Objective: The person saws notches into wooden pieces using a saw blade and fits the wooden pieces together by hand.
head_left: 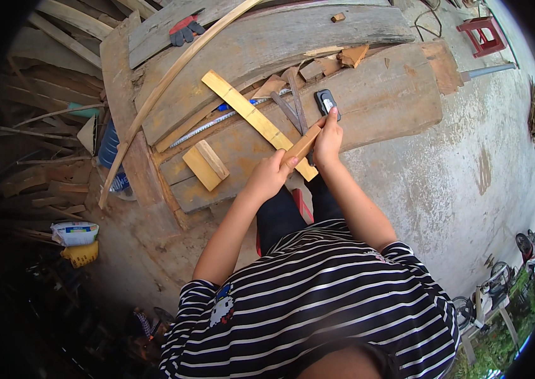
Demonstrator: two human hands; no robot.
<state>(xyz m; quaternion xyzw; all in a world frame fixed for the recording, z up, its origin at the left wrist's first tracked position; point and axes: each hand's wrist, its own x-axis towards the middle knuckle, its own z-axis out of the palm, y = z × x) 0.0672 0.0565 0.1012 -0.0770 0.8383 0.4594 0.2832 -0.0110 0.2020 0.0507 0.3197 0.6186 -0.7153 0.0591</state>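
Both my hands are closed on a short wooden block (pixel 303 145), held slantwise over the near edge of the plank bench. My left hand (pixel 270 175) grips its lower left end, thumb on top. My right hand (pixel 328 143) holds the upper right end. Passing beneath the block is a long yellowish wood strip (pixel 252 115) lying across the bench. Just beyond my right hand sits a small black case with a grey face (pixel 326 103); its kind is unclear. Two flat dark bars forming a V (pixel 294 107) lie beside the strip. Two small wood pieces (pixel 207 164) rest to the left.
A white graduated strip (pixel 207 126) and a blue pen-like item (pixel 224 107) lie on the plank bench (pixel 387 95). A red and grey glove (pixel 185 30) lies at the far left, near a long curved wood strip (pixel 154 95). A red stool (pixel 483 36) stands far right.
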